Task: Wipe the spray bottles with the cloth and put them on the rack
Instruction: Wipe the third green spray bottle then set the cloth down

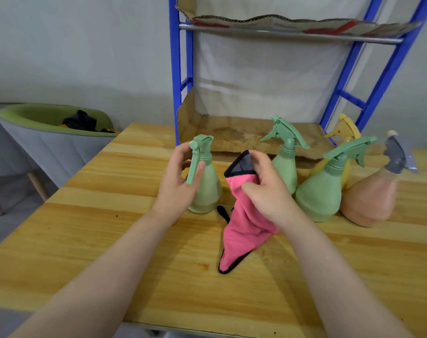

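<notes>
Spray bottle (205, 189), green, stands on the worktop (110, 228) before the rack (176, 76), gripped by the left hand (178, 181). Just right, the right hand (268, 189) fingers clutch the pink cloth (241, 230); four bottles (319, 191) crowd further right, bare wood left.

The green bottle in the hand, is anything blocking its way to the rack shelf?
Nothing visible. The left hand holds the bottle just in front of the shelf, whose cardboard is bare there. The other bottles stand off to the right.

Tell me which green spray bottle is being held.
The leftmost green bottle: the left hand grips it, trigger facing the person. The other two green bottles stand untouched.
</notes>
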`<state>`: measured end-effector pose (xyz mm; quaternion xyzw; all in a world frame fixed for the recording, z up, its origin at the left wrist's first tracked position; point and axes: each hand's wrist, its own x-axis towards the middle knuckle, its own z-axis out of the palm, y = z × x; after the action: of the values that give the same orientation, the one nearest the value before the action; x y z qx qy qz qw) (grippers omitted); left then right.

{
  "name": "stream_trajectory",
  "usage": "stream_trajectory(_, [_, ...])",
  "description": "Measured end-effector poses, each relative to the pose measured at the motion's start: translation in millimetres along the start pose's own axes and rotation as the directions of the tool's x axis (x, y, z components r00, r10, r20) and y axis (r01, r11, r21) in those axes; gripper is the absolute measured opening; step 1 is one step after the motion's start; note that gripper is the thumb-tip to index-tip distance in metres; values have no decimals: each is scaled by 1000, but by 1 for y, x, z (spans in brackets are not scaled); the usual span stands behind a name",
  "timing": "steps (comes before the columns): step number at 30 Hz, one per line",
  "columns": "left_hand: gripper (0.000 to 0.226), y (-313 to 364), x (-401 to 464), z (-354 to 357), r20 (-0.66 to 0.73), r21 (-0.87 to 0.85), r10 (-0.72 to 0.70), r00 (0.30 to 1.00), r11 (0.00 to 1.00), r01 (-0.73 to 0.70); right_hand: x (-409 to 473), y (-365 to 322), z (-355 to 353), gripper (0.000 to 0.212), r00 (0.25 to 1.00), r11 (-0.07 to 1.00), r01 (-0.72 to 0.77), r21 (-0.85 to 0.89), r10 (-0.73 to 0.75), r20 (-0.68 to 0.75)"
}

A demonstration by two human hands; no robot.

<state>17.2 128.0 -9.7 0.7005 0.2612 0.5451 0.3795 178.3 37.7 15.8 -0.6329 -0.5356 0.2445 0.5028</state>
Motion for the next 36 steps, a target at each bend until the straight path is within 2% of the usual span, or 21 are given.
stream_trajectory(3, [43, -5, 7, -11, 26, -93, -85, 996, 992, 87, -11, -2, -7, 46, 1000, 1000, 14, -13, -14, -9])
stream_trajectory(8, [38, 13, 20, -23, -181, -106, -130, 975, 988, 112, -25, -3, -22, 35, 994, 992, 53, -116, -63, -85])
stream_trajectory(11, [25, 38, 25, -28, -265, -136, -72, 961, 990, 36, -36, -11, -31, 33, 983, 968, 120, -219, -147, -112])
stream_trajectory(14, [24, 70, 15, -30, -312, -15, 122, 942, 991, -134, -46, -16, -40, 22, 969, 928, 159, -338, -212, -126])
stream_trajectory(15, [27, 81, 9, -28, -285, 76, 215, 934, 977, -201, -49, -17, -43, 17, 968, 913, 161, -375, -221, -122])
stream_trajectory(17, [26, 101, -5, -19, -136, 221, 369, 919, 916, -335, -54, -17, -47, 15, 967, 896, 164, -413, -230, -113])
stream_trajectory(18, [23, 108, -11, -12, -25, 263, 408, 913, 883, -388, -56, -17, -49, 16, 964, 897, 174, -407, -239, -114])
stream_trajectory(20, [22, 115, -23, 7, 198, 319, 396, 897, 839, -441, -61, -17, -51, 12, 957, 908, 199, -368, -261, -127])
stream_trajectory(21, [21, 116, -27, 17, 280, 347, 353, 893, 830, -437, -64, -17, -52, 11, 953, 913, 209, -351, -270, -135])
stream_trajectory(23, [29, 114, -35, 36, 358, 397, 215, 909, 846, -356, -72, -18, -55, 16, 949, 917, 221, -331, -281, -145])
stream_trajectory(25, [32, 110, -39, 46, 371, 392, 13, 928, 904, -169, -80, -19, -57, 16, 945, 918, 238, -318, -294, -140])
stream_trajectory(27, [24, 108, -40, 51, 377, 318, -116, 919, 948, -11, -89, -19, -59, 14, 946, 914, 238, -330, -294, -134])
stream_trajectory(30, [9, 113, -44, 53, 364, 118, -182, 913, 982, 149, -97, -18, -60, 19, 961, 926, 176, -334, -235, -144])
stream_trajectory(32, [6, 116, -45, 55, 299, 50, -205, 932, 979, 199, -100, -18, -61, 30, 985, 976, 58, -209, -91, -149])
stream_trajectory(34, [11, 119, -46, 56, 241, 58, -182, 953, 983, 173, -103, -16, -62, 40, 993, 998, -53, -24, 50, -108])
stream_trajectory(36, [14, 119, -46, 55, 222, 94, -125, 967, 990, 106, -107, -16, -69, 42, 995, 991, -88, 96, 92, -39])
